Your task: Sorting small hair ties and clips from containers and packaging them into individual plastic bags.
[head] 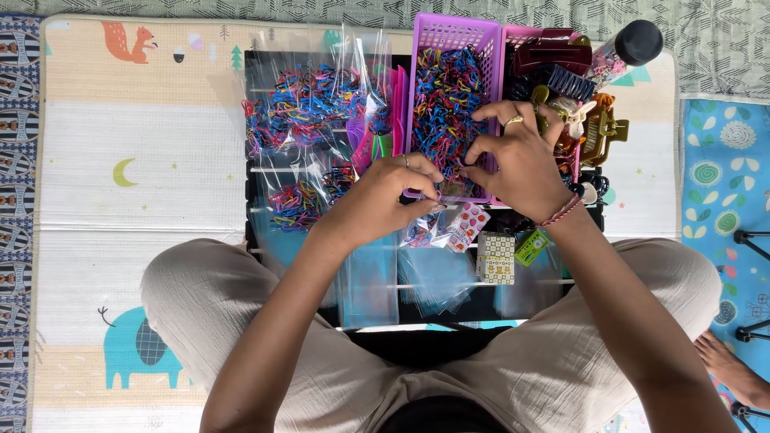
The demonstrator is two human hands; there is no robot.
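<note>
Reaching into the purple basket [427, 48], the right hand [513, 156] is being held over the tangle of small coloured elastic bands [445, 96], its fingers curled in a pinch at the basket's 5 o'clock corner; something small is probably being gripped there, though what exactly cannot be told. The left hand [385, 196] is being kept just beside it at about 8 o'clock, fingertips pressed together on what looks like the mouth of a small clear bag [425, 232], whose contents are blurred. More clear packets of bands [305, 104] are being stored at 9 o'clock from the basket, a pink basket of hair claws [577, 112] at 3 o'clock, and a black-capped bottle [630, 46] at 2 o'clock, all lying on a dark tray [253, 200] set on a patterned play mat [136, 168] on the floor. Small printed cards [497, 258] are being left at 6 o'clock, near the person's lap. Judging from this, the bands are being handled in a loose clump, so several could be dragged out at once and scattered over the tray; the thin bag mouth could also be let slip shut, since it is being held by fingertips alone, and the bottle could be knocked over by a wide wrist movement.
</note>
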